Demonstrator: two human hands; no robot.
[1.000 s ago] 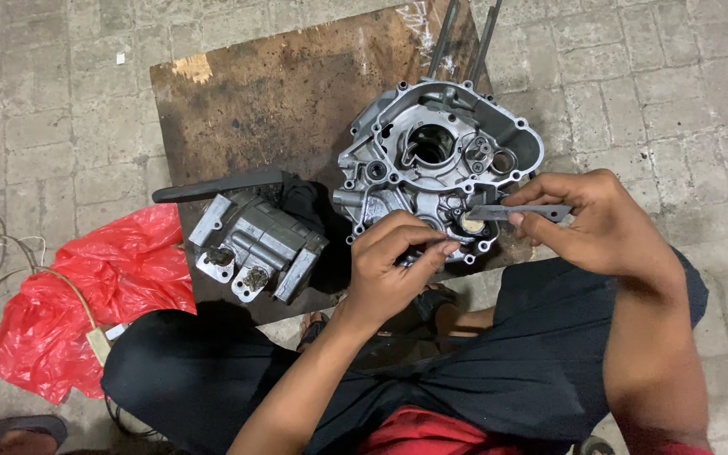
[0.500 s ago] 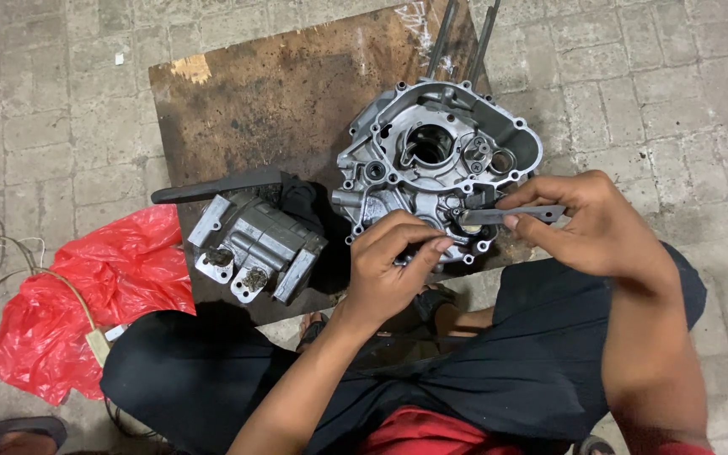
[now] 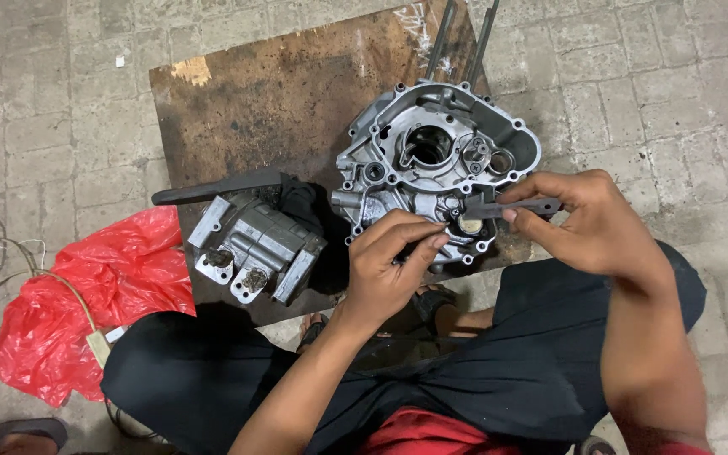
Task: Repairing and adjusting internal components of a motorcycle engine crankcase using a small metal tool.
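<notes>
**2 hands at work on the near edge of an engine case**

We look down from above at a seated person in dark trousers. In front of the knees lies a stained wooden board (image 3: 280, 101) on a brick floor (image 3: 52, 93), and on it rests a silver engine crankcase half (image 3: 431, 168), open side up.

The right hand (image 3: 596, 223) pinches a dark, flat tool (image 3: 507, 205) by its right end, the grip pressed closed around the handle; the tool's far end sits over a small round, pale part (image 3: 470, 226) at the case's near rim. The left hand (image 3: 389, 265) has its fingertips drawn together just beside that same spot. We think it pinches something small and dark, but the view is too poor to be sure.

Compared with 1 second ago, little has shifted: both hands remain at the same corner of the case, the left fingers having closed in slightly toward the tool tip. We read this as careful, small-scale work at 1 point.

To the left lie a smaller grey cast part (image 3: 254, 248), a dark lever-like bar (image 3: 212, 190) and a red plastic bag (image 3: 86, 303).
</notes>
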